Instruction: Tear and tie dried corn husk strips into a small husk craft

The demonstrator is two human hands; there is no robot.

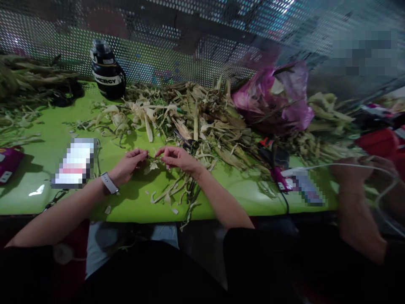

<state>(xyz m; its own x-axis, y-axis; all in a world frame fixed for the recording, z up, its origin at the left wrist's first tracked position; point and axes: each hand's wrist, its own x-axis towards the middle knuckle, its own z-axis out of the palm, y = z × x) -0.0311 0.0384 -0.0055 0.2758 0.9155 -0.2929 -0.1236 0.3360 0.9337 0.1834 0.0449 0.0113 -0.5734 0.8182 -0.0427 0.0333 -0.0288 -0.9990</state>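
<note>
Over the green tabletop (pixel 133 194), my left hand (pixel 131 165) is closed in a pinch, a watch with a pale band (pixel 109 183) on its wrist. Whatever is in that pinch is too small to make out. Facing it, my right hand (pixel 179 160) has thumb and forefinger bent together at a small scrap of dry corn husk (pixel 152 164), which hangs between the two hands. Dark-handled scissors (pixel 188 142) lie just behind my right hand, partly covered by a heap of dried husks (pixel 218 126). Loose husk strips (pixel 171 192) are scattered below it.
A black bottle (pixel 109 80) stands at the back by a perforated metal screen (pixel 177 50). A phone (pixel 76 162) lies left; another phone (pixel 308 188) with a cable lies right. A pink plastic bag (pixel 272 99) sits on the husks. A co-worker's hands (pixel 354 169) are at far right.
</note>
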